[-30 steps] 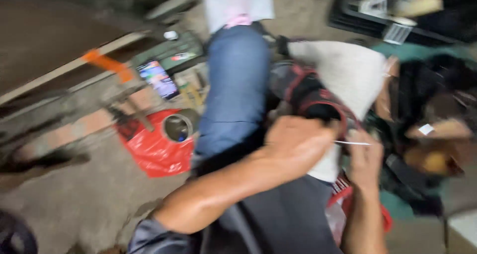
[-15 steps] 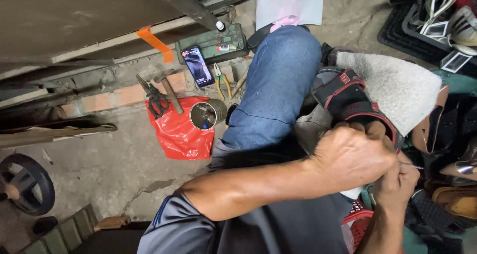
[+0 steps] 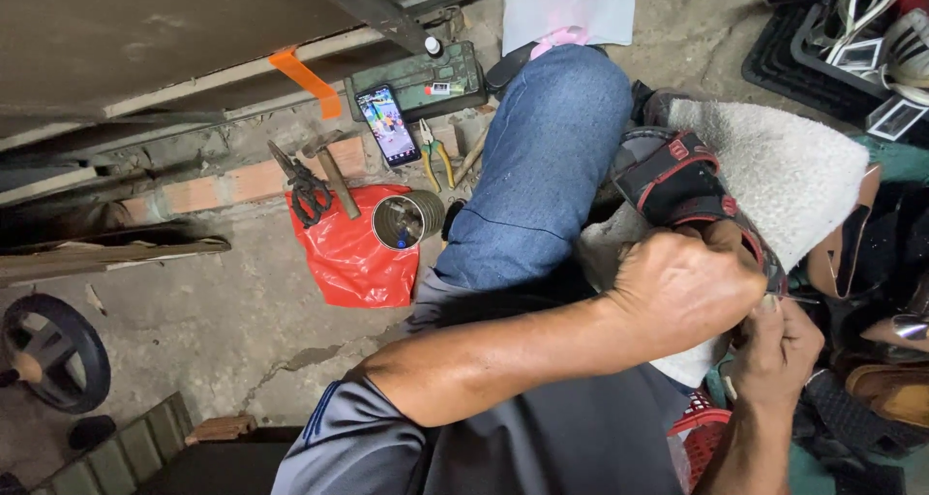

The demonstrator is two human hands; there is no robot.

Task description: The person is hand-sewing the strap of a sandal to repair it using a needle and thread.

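A black and red sandal [image 3: 677, 180] lies on a white towel [image 3: 794, 156] spread over my lap, beside my raised knee in blue jeans [image 3: 542, 166]. My left hand [image 3: 687, 287] reaches across my body and is clenched on the sandal's near end. Just below and to the right of it, my right hand [image 3: 779, 345] pinches a thin metal needle [image 3: 801, 300] at the sandal's edge. My hands cover the spot where the needle meets the sandal.
On the concrete floor to the left lie a red plastic bag [image 3: 348, 253], a tin can [image 3: 404, 220], a hammer [image 3: 329, 171], scissors [image 3: 302, 187], a lit phone [image 3: 387, 124], pliers [image 3: 433, 151] and a green metal box [image 3: 421, 79]. Shoes [image 3: 890, 360] are piled at the right, and a black wheel [image 3: 48, 350] lies at the far left.
My view has swung and steadied, so more of the floor on the left shows. Both hands have stayed together at the sandal's near end.
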